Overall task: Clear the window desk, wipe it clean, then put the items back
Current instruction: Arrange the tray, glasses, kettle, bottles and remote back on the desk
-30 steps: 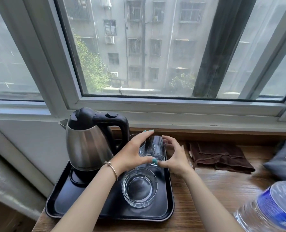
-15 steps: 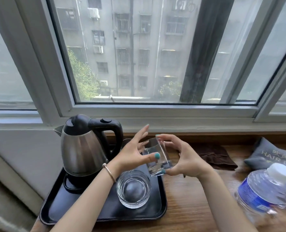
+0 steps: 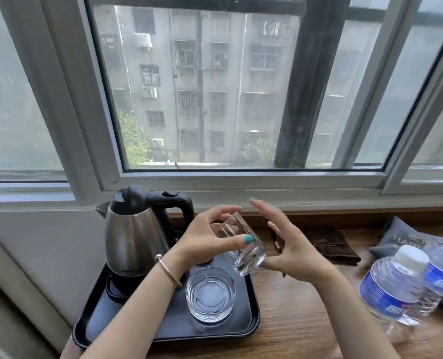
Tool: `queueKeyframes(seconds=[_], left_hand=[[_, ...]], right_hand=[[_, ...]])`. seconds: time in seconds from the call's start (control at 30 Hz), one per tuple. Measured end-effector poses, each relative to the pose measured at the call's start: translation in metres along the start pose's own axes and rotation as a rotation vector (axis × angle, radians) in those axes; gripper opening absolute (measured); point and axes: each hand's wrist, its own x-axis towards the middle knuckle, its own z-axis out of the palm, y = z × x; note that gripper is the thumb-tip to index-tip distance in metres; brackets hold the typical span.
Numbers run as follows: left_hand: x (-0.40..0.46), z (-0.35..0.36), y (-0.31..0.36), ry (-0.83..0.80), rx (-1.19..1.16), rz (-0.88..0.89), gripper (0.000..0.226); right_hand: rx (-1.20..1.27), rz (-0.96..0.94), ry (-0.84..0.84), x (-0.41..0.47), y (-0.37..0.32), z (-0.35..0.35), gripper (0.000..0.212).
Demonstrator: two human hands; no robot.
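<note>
Grey apartment block outside (green tree below).

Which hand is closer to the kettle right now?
Left. The left hand holds the tilted glass just right of the kettle, by its handle. The right hand is farther right, past the glass, over the desk.

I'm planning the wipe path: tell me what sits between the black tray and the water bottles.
In the head view, bare wooden desk lies between the black tray and the water bottles; only the right hand and its forearm cross above that stretch.
</note>
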Motion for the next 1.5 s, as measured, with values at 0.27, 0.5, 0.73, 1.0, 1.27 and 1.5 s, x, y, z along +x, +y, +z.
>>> queueKeyframes(seconds=[0.27, 0.5, 0.73, 1.0, 1.27, 1.5], left_hand=[[-0.005, 0.023, 0.002, 0.217, -0.189, 0.127, 0.058], [-0.008, 0.033, -0.006, 0.175, -0.281, 0.166, 0.068], [-0.012, 0.008, -0.005, -0.066, 0.291, 0.206, 0.092], [-0.013, 0.019, 0.001, 0.081, 1.135, 0.549, 0.089], [-0.016, 0.025, -0.009, 0.336, 0.787, 0.457, 0.062], [-0.018, 0.03, -0.028, 0.384, 0.467, 0.24, 0.063]], right_hand=[[0.38, 0.147, 0.113, -0.021, 0.007, 0.033, 0.097], [0.593, 0.128, 0.437, -0.029, 0.002, 0.04, 0.077], [0.461, 0.174, 0.378, -0.033, -0.013, 0.014, 0.074], [0.254, 0.236, 0.357, -0.023, -0.02, 0.011, 0.069], [0.266, 0.22, 0.354, -0.015, -0.022, 0.015, 0.079], [0.074, 0.237, 0.279, -0.004, -0.019, 0.012, 0.081]])
